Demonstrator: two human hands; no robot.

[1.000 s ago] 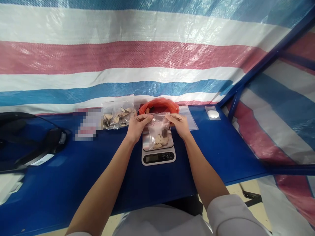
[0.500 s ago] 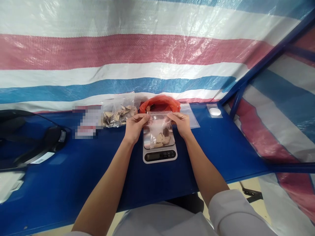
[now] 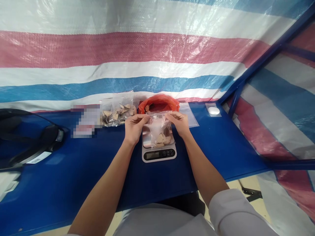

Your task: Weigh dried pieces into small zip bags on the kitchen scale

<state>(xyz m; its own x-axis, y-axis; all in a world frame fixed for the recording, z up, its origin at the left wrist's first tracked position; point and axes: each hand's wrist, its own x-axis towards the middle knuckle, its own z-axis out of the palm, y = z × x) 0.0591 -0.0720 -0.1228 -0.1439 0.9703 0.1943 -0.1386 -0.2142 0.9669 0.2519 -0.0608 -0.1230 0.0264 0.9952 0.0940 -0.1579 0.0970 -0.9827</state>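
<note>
A clear zip-lock bag (image 3: pixel 157 131) with several pale, dried slices in its bottom hangs over a white kitchen scale (image 3: pixel 159 155). My left hand (image 3: pixel 134 127) pinches the bag's top left corner, and my right hand (image 3: pixel 179 123) pinches the top right side. The filled lower part overlaps the scale's metal plate; I cannot tell how much of it rests there. Just behind the bag sits an open red plastic bag (image 3: pixel 161 102) with brownish pieces inside.
Left of my hands stand clear bags of dried slices (image 3: pixel 118 114), beside a blurred-out packet (image 3: pixel 86 121). Flat clear bags (image 3: pixel 193 114) lie right of the red one. A white oval object (image 3: pixel 213 110) is at the far right, a black strapped object (image 3: pixel 49 141) at the left.
Both hands keep their hold on the zip-lock bag. The right fingers have shifted slightly left along its top edge. The whole view has moved a little.
</note>
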